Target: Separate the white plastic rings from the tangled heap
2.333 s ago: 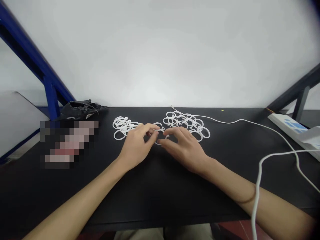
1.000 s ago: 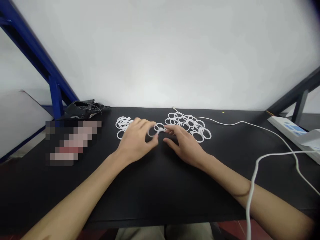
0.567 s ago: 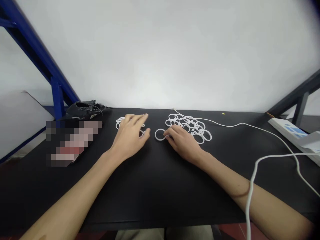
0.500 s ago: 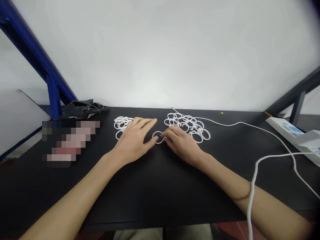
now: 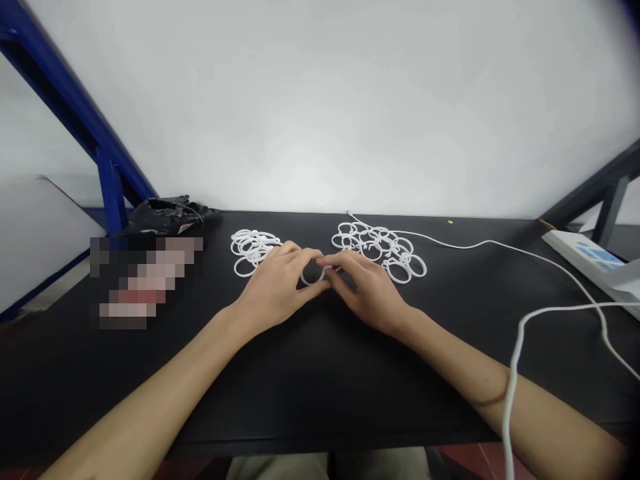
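Observation:
A single white ring (image 5: 311,277) sits between my two hands at the middle of the black table (image 5: 310,373). My left hand (image 5: 280,287) curls its fingers and thumb around the ring's left side. My right hand (image 5: 367,287) pinches the ring's right side with fingertips. A small pile of white rings (image 5: 250,250) lies just beyond my left hand. A larger spread of white rings (image 5: 383,250) lies beyond my right hand.
A crumpled black bag (image 5: 167,212) rests at the back left by a blue frame (image 5: 107,193). A blurred patch (image 5: 145,280) covers something on the left. White cables (image 5: 520,320) run across the right side toward a white device (image 5: 595,260).
My left hand went to the left pile and came back. Both hands now close together on the single ring, which was held by my right hand alone a moment ago.

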Tool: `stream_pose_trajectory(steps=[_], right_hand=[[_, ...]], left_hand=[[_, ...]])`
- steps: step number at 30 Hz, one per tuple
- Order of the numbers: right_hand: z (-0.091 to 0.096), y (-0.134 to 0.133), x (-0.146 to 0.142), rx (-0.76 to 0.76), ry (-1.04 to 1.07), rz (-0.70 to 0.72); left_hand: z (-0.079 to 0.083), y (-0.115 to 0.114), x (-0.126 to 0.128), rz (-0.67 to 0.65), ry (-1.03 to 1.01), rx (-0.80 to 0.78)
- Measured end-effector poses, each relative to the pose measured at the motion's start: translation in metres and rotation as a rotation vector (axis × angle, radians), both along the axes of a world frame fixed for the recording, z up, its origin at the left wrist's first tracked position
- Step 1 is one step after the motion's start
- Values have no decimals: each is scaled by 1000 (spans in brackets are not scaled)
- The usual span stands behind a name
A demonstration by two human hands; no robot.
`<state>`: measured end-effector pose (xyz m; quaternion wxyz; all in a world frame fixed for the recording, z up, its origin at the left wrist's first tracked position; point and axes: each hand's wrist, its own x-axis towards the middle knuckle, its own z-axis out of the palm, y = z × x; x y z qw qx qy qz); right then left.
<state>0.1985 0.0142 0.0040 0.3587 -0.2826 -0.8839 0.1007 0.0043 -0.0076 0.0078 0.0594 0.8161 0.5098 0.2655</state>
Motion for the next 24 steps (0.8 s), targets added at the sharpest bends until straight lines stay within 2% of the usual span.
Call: stream_pose_trajectory(steps=[5,11,14,17,20,24], right_hand=[[-1,-2,0,-69,38,17],[-3,0,-3,-119,22,2],[-2,9,1,-56,-23,-90],[-4,24,13,112,-145,-314],[-8,38,27,166,-268,-492],[-13,46,36,154,-345,-522]], left_hand=[[0,0,-1,-17,-21,-67],[-3,2,-3,-39,-1,-63],[-2,6,-6,79,-8,0],[0,14,-18,277,11,84],[1,23,-35,448,61,171],[-3,30,-52,565,145,180]])
